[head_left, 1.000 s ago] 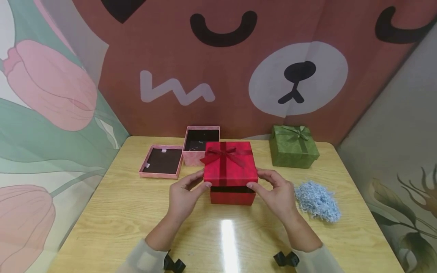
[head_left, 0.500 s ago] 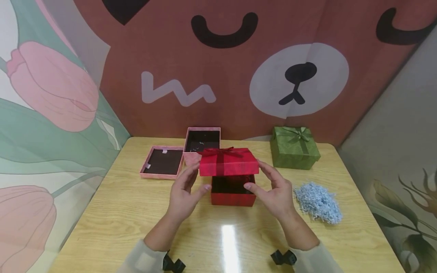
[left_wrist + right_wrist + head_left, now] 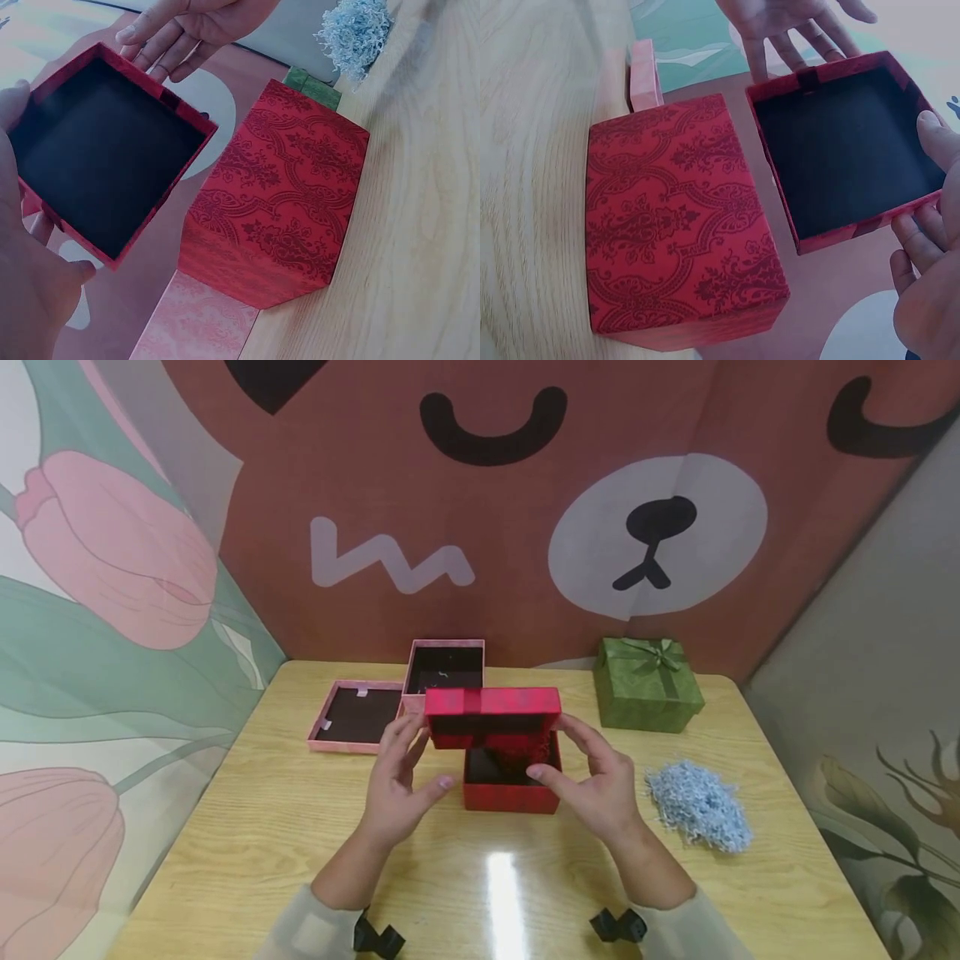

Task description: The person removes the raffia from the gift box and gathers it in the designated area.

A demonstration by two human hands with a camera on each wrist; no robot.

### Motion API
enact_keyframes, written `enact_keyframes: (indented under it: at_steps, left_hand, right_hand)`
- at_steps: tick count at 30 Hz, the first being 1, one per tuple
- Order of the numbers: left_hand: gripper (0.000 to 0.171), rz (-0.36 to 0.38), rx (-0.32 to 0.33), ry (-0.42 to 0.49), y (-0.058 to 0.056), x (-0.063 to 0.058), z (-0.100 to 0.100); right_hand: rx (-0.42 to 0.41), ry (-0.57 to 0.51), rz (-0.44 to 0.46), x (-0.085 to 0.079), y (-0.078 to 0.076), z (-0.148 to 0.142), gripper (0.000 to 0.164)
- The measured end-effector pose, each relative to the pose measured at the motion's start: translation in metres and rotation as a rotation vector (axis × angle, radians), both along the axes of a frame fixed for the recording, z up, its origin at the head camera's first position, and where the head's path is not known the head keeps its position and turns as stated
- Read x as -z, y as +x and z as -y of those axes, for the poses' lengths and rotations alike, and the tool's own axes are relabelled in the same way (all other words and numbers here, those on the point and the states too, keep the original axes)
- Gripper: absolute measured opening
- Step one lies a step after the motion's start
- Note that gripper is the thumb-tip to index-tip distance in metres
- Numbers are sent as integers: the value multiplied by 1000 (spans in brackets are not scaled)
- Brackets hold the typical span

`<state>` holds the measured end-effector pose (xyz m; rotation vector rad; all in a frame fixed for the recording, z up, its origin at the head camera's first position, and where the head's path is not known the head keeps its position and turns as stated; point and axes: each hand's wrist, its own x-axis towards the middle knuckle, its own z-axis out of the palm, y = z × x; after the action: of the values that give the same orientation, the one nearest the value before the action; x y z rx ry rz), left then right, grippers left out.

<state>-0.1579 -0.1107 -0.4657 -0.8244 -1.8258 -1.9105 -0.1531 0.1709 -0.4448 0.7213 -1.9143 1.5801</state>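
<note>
A red gift-box lid is tilted above its patterned red box, its dark inside facing me. My left hand holds the lid's left side with the fingers, its thumb apart in the head view. At the lid's right side, my right hand holds it with the fingers. In the right wrist view, the right thumb overlaps the lid's rim while other fingers lie under its edge. The box stands upright on the table, its dark interior partly hidden by the lid.
Behind on the left are an open pink box and its upturned pink lid. A green gift box with a bow stands at the back right. Blue shredded paper lies on the wooden table to the right.
The red lid has come up off the box and tipped back, its bow side turned away and its dark inside now showing. Both hands moved with it, and their thumbs left its front edge.
</note>
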Motion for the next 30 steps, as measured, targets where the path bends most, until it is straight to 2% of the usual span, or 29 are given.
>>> enact_keyframes:
  at_steps: [5, 11, 16, 23, 30]
  left_hand:
    - [82, -30, -11, -22, 0, 0, 5]
    - [76, -5, -17, -45, 3, -2, 18]
    - [72, 38, 1, -61, 5, -4, 31]
    - [66, 72, 25, -22, 7, -4, 48]
    - [63, 90, 47, 0, 10, -5, 65]
  right_hand:
    - [1, 17, 74, -1, 1, 2, 78]
    - [16, 60, 140, 6, 1, 7, 79]
    - [-11, 86, 144, 7, 3, 13, 80]
    - [-64, 104, 135, 10, 4, 22, 84]
    - [-114, 177, 192, 10, 3, 28, 94]
